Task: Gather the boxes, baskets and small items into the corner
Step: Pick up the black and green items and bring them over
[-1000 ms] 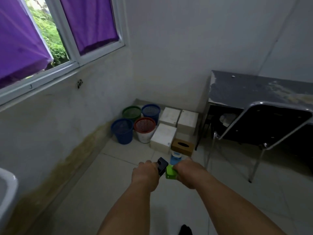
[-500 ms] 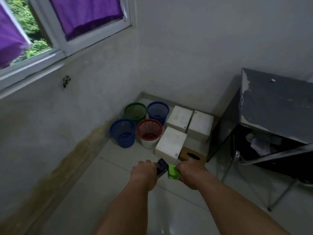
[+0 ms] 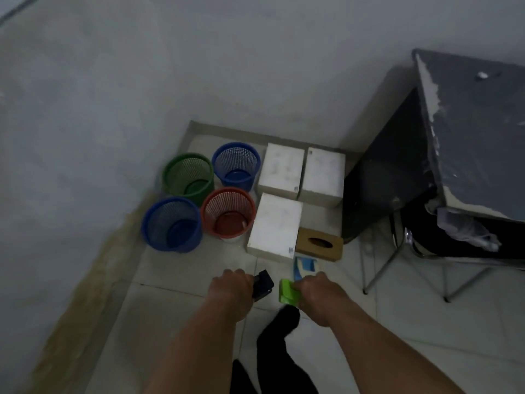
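My left hand [image 3: 232, 291] grips a small black item [image 3: 263, 285], and my right hand [image 3: 318, 294] grips a small bright green item [image 3: 287, 292]; both hang above the floor tiles in front of the corner. On the floor there stand a green basket [image 3: 188, 174], two blue baskets [image 3: 236, 163] [image 3: 172, 223] and a red basket [image 3: 228, 212]. Beside them sit three white boxes [image 3: 281, 170] [image 3: 323, 175] [image 3: 275, 224], a brown tissue box [image 3: 318, 244] and a small blue-and-white pack [image 3: 305, 265].
A worn dark table [image 3: 471, 132] stands at the right, with metal chair legs [image 3: 380, 268] under its edge. Grey walls [image 3: 113, 95] close the corner at left and back. My dark-clad leg [image 3: 279, 336] shows below the hands.
The view has moved closer to the corner and tilted down; the window has left the frame. Both hands still hold their items, now lower and nearer the boxes.
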### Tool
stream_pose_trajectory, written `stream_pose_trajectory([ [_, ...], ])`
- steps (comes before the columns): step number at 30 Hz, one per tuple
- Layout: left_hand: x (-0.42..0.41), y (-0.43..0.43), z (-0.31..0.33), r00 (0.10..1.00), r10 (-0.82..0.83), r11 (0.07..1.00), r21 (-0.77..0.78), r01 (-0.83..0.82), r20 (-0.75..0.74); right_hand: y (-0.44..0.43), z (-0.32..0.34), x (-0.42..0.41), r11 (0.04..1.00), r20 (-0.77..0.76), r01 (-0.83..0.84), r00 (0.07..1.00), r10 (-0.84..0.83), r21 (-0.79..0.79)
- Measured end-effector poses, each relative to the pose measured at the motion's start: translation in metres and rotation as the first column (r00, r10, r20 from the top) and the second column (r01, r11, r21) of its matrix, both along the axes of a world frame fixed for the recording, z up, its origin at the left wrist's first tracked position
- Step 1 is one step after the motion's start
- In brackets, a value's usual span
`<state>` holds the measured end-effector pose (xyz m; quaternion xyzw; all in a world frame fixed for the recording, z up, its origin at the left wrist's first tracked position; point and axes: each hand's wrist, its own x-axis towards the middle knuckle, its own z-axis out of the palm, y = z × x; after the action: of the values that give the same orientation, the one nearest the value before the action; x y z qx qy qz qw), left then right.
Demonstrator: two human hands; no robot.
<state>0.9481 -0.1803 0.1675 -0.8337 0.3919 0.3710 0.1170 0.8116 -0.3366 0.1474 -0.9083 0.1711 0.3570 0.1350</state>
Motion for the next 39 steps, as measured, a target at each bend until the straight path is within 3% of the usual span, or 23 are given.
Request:
stream_pose_trajectory([
  [4,0.016,-0.031,-0.049,0.998,-0.047,0.999,0.009,0.047,-0.043,-0.03,-0.047,0.015,0.999,-0.041,0.053,0.998,-0.053,-0.001],
  [10,0.022,-0.083,-0.182,0.982,-0.112,0.991,0.061,0.123,-0.152,-0.077,-0.162,0.018,0.971,-0.103,0.234,0.966,-0.237,-0.041],
  [14,0.011,-0.118,-0.288,0.93,-0.282,0.948,0.081,0.308,-0.235,-0.11,-0.26,-0.008,0.934,-0.136,0.347,0.924,-0.356,-0.091],
  [22,-0.043,-0.172,-0.434,0.862,-0.449,0.885,0.013,0.465,-0.234,-0.152,-0.398,-0.072,0.9,-0.225,0.38,0.877,-0.424,-0.216],
  [31,-0.084,-0.185,-0.527,0.784,-0.571,0.809,-0.004,0.588,-0.246,-0.147,-0.506,-0.11,0.851,-0.272,0.5,0.806,-0.525,-0.163],
  [39,-0.084,-0.199,-0.557,0.8,-0.575,0.813,-0.009,0.582,-0.171,-0.143,-0.532,-0.112,0.834,-0.215,0.528,0.806,-0.551,-0.158],
])
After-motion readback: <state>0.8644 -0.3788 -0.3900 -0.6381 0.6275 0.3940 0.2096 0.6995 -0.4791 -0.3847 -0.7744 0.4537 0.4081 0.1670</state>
